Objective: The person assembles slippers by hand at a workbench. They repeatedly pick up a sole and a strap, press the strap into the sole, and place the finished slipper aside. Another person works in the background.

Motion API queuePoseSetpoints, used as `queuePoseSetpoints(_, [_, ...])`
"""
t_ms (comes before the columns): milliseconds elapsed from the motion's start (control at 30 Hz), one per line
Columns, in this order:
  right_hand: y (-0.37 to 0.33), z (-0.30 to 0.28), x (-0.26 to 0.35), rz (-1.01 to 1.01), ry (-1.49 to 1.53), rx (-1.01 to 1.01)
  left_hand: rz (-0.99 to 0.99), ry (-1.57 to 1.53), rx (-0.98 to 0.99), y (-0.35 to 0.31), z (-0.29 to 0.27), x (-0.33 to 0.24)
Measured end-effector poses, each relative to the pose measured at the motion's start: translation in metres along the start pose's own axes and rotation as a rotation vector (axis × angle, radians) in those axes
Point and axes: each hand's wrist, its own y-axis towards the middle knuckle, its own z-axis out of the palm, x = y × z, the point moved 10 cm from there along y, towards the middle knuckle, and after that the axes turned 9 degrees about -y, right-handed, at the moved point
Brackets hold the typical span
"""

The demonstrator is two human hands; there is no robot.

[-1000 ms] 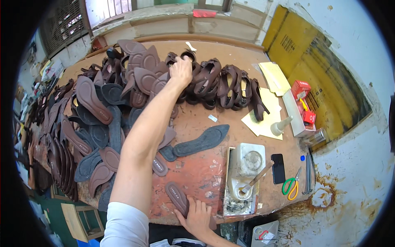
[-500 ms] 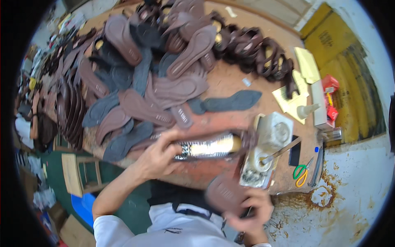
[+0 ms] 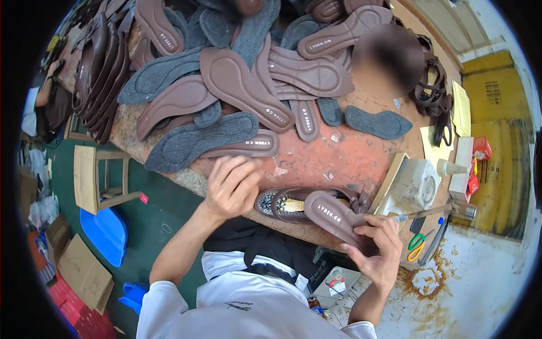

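My right hand [image 3: 379,243] pinches a brown insole [image 3: 330,213] by one end, between thumb and fingers. The insole is held over a brown strappy sandal [image 3: 272,204] and covers part of it. The sandal lies at the table's near edge, its inside showing a pale gold strip. My left hand [image 3: 232,186] is just left of the sandal, fingers loosely bent and a little apart, with nothing visible in them. Its thumb is mostly hidden. Beyond it, a grey insole [image 3: 203,141] overlaps a brown one [image 3: 243,145].
Brown and grey insoles [image 3: 243,85] are heaped across the table [image 3: 316,161]. A white container [image 3: 415,183] and a brush [image 3: 423,212] are at the right, near scissors [image 3: 416,247]. More sandals [image 3: 433,85] lie at the far right. A wooden stool [image 3: 87,178] stands on the left.
My left hand has let go of the sandal and is beside it. My right hand has brought the insole up from near my body to over the sandal. The view has shifted.
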Motion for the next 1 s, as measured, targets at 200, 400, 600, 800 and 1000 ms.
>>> queuePoseSetpoints(200, [0.031, 0.048, 0.019, -0.233, -0.074, 0.113, -0.954, -0.496, -0.049, -0.061, 0.003, 0.019])
queuePoseSetpoints(400, [0.047, 0.078, 0.034, -0.284, -0.005, 0.174, -1.202, -0.69, 0.051, -0.069, 0.02, 0.017])
queuePoseSetpoints(600, [0.049, 0.089, 0.036, -0.289, -0.009, 0.19, -1.145, -0.607, 0.098, -0.065, 0.024, 0.016])
queuePoseSetpoints(800, [0.049, 0.094, 0.039, -0.307, -0.038, 0.201, -1.128, -0.496, 0.153, -0.051, 0.03, 0.014])
queuePoseSetpoints(1000, [0.055, 0.067, 0.037, -0.095, -0.184, 0.186, -1.071, -0.385, 0.269, -0.044, 0.035, 0.013])
